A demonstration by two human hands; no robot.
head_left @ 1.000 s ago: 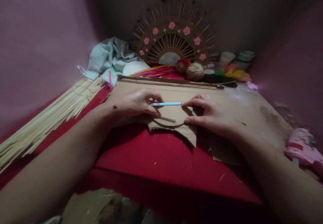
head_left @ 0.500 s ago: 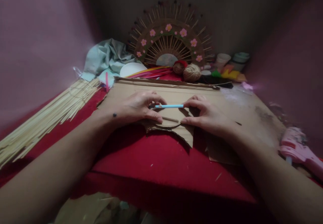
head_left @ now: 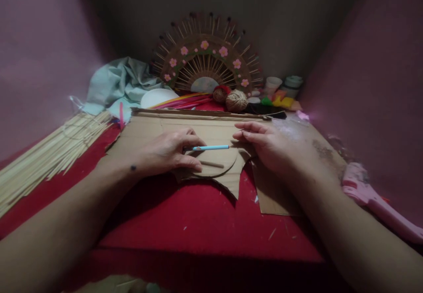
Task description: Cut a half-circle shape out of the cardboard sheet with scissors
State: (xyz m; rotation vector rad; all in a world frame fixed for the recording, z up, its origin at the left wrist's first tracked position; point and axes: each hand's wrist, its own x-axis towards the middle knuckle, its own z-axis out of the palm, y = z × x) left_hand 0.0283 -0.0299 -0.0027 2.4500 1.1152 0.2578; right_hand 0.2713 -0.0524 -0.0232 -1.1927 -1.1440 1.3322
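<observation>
While left hand (head_left: 170, 152) holds one blue stick (head_left: 213, 147); two yarn balls (head_left: 236, 101) behind

You've got a half-round brown flowered fan (head_left: 205, 41) at the back, a round beige twine ball (head_left: 236, 101) in front, crumpled pale-teal cloth (head_left: 120, 80) beside the fan, thin straw-coloured sticks (head_left: 57, 154) bundled left, pink plastic glue gun (head_left: 372, 196) way right.
</observation>
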